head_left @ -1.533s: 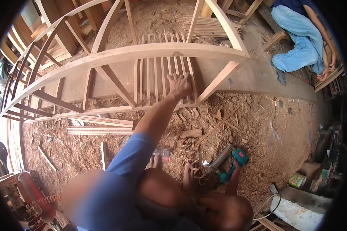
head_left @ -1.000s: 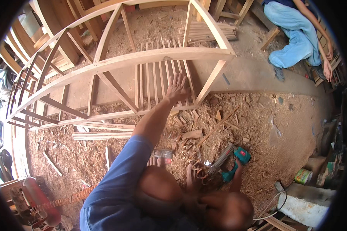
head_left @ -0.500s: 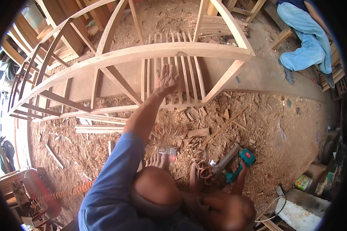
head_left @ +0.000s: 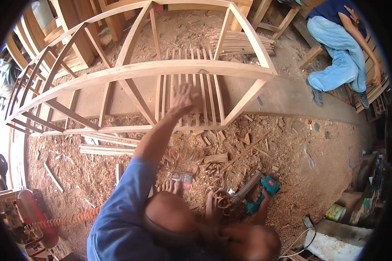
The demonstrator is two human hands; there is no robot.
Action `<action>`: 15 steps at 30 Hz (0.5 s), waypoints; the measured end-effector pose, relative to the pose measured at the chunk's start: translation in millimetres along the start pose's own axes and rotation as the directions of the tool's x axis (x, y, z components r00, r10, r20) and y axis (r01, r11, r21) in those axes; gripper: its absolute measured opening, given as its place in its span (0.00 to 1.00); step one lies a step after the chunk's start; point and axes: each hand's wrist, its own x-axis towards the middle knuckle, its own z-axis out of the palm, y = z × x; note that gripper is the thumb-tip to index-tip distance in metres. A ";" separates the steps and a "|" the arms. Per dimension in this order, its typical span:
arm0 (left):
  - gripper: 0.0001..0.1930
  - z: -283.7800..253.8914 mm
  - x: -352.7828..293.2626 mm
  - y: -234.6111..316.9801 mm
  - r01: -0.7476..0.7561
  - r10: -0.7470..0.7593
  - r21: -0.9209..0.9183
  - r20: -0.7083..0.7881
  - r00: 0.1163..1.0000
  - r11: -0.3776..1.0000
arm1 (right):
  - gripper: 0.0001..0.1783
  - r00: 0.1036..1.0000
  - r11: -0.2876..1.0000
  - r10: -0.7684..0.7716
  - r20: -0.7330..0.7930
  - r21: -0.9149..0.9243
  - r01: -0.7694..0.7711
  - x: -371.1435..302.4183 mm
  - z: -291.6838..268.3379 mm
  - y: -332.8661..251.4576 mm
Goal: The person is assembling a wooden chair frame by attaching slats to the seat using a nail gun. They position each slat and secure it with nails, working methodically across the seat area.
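Note:
My left hand reaches forward over a row of thin wooden slats in the frame's lower part. Its fingers are spread and a little blurred, with nothing held; whether the palm touches the slats I cannot tell. Around the slats stands a large curved wooden frame, its long rail passing just beyond my fingertips. Low at the right, my right hand wraps round the handle of a teal nail gun, whose long grey magazine points down toward my foot. An orange coiled hose lies beside it.
Wood shavings and offcuts litter the floor. Thin strips lie at the left, and more strips are stacked beyond the frame. A red tank stands lower left. A person in light-blue trousers is at the far right.
The whole view has shifted slightly, so the scene sits lower and further left. More of the other person's arm shows. Both my hands keep about the same places relative to the slats and nail gun.

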 end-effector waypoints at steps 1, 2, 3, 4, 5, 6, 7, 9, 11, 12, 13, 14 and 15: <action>0.42 0.5 -5.9 -5.1 0.031 -0.032 -0.038 -0.035 0.999 0.999 | 0.16 0.999 0.999 -0.032 -0.005 -0.027 0.032 1.5 3.6 5.2; 0.44 2.1 -10.6 -9.8 0.084 -0.086 -0.041 -0.050 0.995 0.996 | 0.16 0.998 0.997 -0.066 -0.004 -0.049 0.066 4.1 9.1 10.8; 0.42 6.4 -16.7 -14.6 0.045 -0.049 -0.076 -0.053 0.997 0.996 | 0.16 0.996 0.994 -0.094 -0.003 -0.049 0.094 6.3 14.0 18.0; 0.41 10.7 -19.4 -18.1 0.029 -0.033 -0.089 -0.049 0.998 0.996 | 0.16 0.993 0.991 -0.120 -0.021 -0.054 0.119 8.0 18.2 25.3; 0.40 12.8 -17.1 -21.7 -0.008 -0.004 -0.135 -0.087 0.996 0.991 | 0.15 0.987 0.988 -0.147 -0.063 -0.047 0.144 10.1 23.2 30.9; 0.41 16.6 -16.4 -23.5 -0.004 -0.007 -0.135 -0.081 0.997 0.991 | 0.15 0.981 0.986 -0.166 -0.099 -0.042 0.163 10.9 27.5 36.1; 0.41 20.8 -18.1 -25.8 0.023 -0.026 -0.078 -0.043 0.999 0.997 | 0.15 0.976 0.984 -0.176 -0.127 -0.041 0.172 10.5 31.6 40.3; 0.41 20.6 -11.7 -27.9 0.000 -0.004 -0.068 -0.060 0.998 0.998 | 0.14 0.962 0.981 -0.194 -0.192 -0.038 0.190 9.3 39.0 44.5; 0.41 16.7 -8.2 -28.0 0.006 -0.011 -0.104 -0.042 0.999 0.995 | 0.14 0.939 0.974 -0.225 -0.262 -0.039 0.222 8.0 44.1 45.2; 0.41 13.8 -9.0 -28.2 0.006 -0.011 -0.105 -0.042 0.999 0.994 | 0.14 0.930 0.972 -0.234 -0.284 -0.038 0.233 6.4 44.8 44.3; 0.41 10.0 -9.9 -27.7 0.009 -0.011 -0.112 -0.021 1.000 0.994 | 0.14 0.924 0.972 -0.234 -0.303 -0.038 0.234 4.4 44.7 42.2; 0.40 5.9 -12.6 -28.2 -0.012 0.004 -0.124 -0.063 0.998 0.992 | 0.14 0.921 0.972 -0.235 -0.310 -0.047 0.232 1.1 42.2 40.0; 0.39 2.2 -14.9 -26.3 -0.038 0.028 -0.085 -0.123 0.992 0.996 | 0.14 0.919 0.972 -0.236 -0.317 -0.057 0.229 -2.0 39.0 36.6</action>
